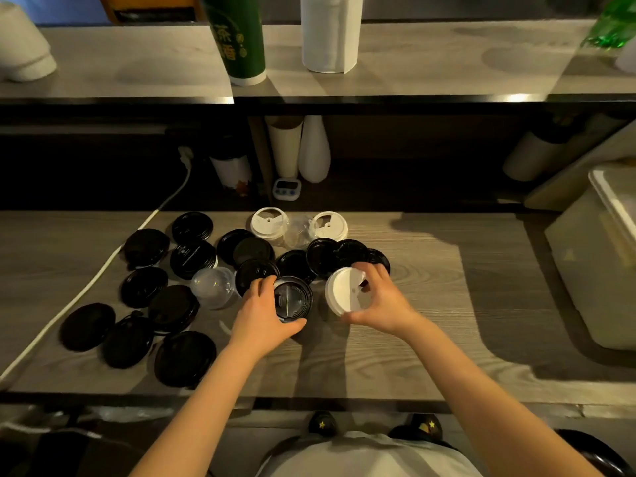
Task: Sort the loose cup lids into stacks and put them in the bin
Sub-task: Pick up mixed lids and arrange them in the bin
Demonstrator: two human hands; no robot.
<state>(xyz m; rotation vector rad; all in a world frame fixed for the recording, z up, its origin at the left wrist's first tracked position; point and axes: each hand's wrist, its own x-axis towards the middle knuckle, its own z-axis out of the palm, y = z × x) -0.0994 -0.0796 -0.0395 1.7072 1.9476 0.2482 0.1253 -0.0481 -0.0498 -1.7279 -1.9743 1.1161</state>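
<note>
Left hand (265,315): is curling thumb and fingers round the rim of a black lid (292,297), gripping it at the near middle of the counter (413,356).
Right hand (382,301): is pinching a white lid (344,294) between the thumb at its near edge and the fingers at its far edge, holding it tilted just right of the black lid.
Loose black lids (186,358): are lying scattered over the left half of the counter, several overlapping; more are crowding just beyond both hands.
Clear dome lid (213,287): is sitting just left of the left hand, among the black ones.
Far white lids (268,223): two are lying at the counter's back edge, with a clear lid (297,232) between them.
Bin (592,270): pale, is standing at the right end, well apart from the lids.
Cable (103,277): white, is running diagonally along the left side.
Timer (286,189): is standing in the dark recess behind the counter.
Upper shelf: is carrying a green cup (241,39) and a paper roll (330,32).
</note>
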